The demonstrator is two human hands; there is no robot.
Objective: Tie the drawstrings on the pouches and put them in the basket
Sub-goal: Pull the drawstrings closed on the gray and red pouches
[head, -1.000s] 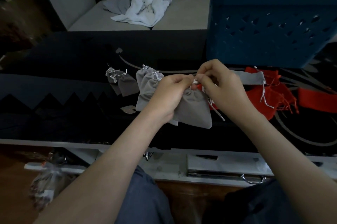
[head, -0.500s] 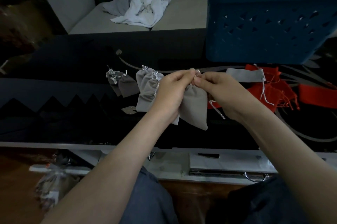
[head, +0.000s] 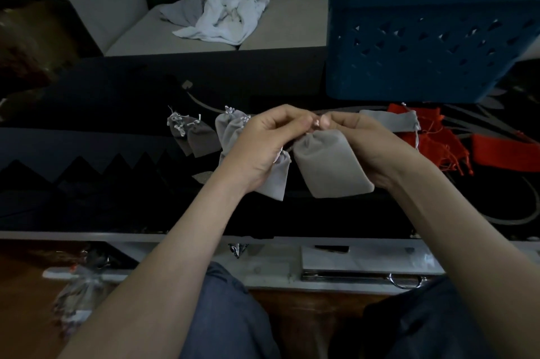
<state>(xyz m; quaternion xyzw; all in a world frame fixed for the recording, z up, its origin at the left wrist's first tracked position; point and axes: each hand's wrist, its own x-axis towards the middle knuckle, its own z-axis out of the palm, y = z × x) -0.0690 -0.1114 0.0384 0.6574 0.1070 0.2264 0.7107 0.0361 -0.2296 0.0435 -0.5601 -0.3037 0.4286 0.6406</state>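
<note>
Above the dark tabletop (head: pixel 87 113), at the centre of the head view, both hands hold one grey pouch (head: pixel 331 164) clear of the surface. The left hand (head: pixel 264 144) and the right hand (head: pixel 371 144) meet at the gathered neck of the pouch, with the fingertips (head: pixel 324 122) of each hand pinched together on the drawstring ends; the cords themselves are too small to follow, so it cannot be told whether a knot is formed. The pouch body hangs tilted below the pinch, its neck already drawn closed. Judged from this, the step in hand is tying the drawstring on this pouch. A second light grey pouch (head: pixel 276 179) lies partly under the left hand, whether held or resting cannot be told. Further left on the table lie two dark grey pouches (head: pixel 194 135) and more light grey pouches (head: pixel 230 129), their cords bunched at the top. To the right, an untied-looking grey pouch (head: pixel 391 122) rests on a heap of red pouches (head: pixel 432 139). The blue basket (head: pixel 423 46) stands behind, at the right rear of the table, well apart from the hands. The next move calls for pulling the knot tight, then lifting the pouch up and over the near wall of the basket.
</note>
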